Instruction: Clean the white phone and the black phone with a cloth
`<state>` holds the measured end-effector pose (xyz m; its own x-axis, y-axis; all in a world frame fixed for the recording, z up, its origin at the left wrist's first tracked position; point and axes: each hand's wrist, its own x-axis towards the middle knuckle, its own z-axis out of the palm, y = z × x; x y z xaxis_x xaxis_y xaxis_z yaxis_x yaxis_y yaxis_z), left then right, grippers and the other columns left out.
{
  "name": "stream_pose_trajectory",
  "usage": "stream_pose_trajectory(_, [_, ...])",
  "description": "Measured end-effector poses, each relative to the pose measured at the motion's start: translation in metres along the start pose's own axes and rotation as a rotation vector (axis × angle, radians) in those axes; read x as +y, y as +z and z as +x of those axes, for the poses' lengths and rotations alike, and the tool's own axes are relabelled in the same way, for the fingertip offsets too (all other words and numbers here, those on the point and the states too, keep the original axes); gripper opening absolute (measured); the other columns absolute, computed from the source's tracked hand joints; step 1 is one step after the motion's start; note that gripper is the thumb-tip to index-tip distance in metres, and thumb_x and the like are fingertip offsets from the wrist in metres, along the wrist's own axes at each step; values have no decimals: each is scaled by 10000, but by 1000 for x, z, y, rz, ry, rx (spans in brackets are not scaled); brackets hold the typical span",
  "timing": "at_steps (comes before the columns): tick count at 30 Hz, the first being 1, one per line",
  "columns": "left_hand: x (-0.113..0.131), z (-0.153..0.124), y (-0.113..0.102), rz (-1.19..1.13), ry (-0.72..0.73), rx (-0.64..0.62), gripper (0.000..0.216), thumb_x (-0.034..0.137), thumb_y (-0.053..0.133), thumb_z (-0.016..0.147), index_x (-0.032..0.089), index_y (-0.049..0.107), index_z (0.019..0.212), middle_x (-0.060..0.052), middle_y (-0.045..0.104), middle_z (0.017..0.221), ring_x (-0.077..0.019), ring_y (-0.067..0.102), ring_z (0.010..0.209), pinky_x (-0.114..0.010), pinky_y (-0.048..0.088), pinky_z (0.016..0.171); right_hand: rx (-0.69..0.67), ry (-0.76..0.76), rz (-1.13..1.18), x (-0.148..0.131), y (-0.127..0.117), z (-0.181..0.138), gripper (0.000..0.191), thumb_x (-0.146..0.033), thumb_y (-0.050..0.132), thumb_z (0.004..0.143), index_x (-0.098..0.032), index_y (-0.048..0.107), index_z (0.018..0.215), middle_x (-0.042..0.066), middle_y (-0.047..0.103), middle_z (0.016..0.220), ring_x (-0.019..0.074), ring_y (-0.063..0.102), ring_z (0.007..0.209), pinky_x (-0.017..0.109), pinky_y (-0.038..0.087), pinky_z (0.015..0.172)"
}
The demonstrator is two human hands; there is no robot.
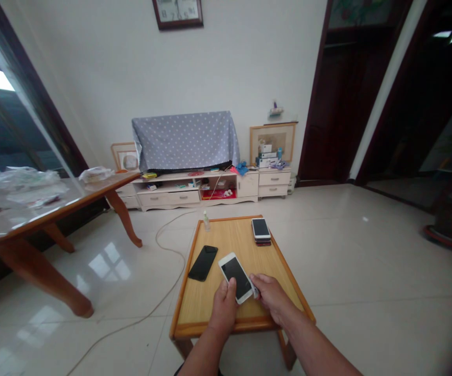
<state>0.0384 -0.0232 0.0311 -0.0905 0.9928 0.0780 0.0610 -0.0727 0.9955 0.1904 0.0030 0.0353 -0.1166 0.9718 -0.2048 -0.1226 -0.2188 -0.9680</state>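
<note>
A white phone [236, 276] with a dark screen lies tilted above a small low wooden table [210, 308]. My left hand [223, 309] grips its near end, thumb on the screen. My right hand [270, 296] is closed at the phone's right edge, pinching something small and pale that I cannot make out. A black phone [203, 262] lies flat on the table to the left. At the table's far right corner a white phone [261, 228] rests on top of a dark red one. A small clear bottle [206, 221] stands at the far left corner.
A larger wooden table [38, 209] with plastic bags stands at left. A cable [163, 245] runs over the glossy tile floor. Against the far wall is a white TV cabinet [194, 190] with a covered television. Dark doorways open at right.
</note>
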Motion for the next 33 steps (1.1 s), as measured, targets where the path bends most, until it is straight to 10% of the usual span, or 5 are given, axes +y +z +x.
stream_pose_trajectory(9, [4, 1, -2, -32, -173, 120, 670, 752, 402, 864, 158, 628, 1078, -39, 645, 846, -174, 578, 737, -267, 465, 589, -90, 44, 41, 8, 9, -13, 473, -655, 643, 781, -186, 584, 795, -70, 469, 540, 61, 266, 405, 223, 156, 399])
stream_pose_trajectory(15, [1, -6, 3, -66, -175, -43, 586, 729, 436, 868, 177, 611, 952, -14, 604, 797, -139, 524, 656, -221, 390, 492, -39, -27, 115, -4, -3, 0, 465, -632, 693, 762, -176, 602, 779, -52, 504, 610, 59, 331, 465, 203, 196, 414])
stream_pose_trajectory(33, [-5, -2, 6, 51, -55, -75, 479, 631, 420, 928, 186, 595, 907, -28, 635, 829, -183, 576, 768, -290, 453, 701, 58, -150, -81, 2, -10, 3, 414, -584, 633, 808, -187, 569, 710, -29, 524, 618, 119, 439, 565, 238, 330, 518])
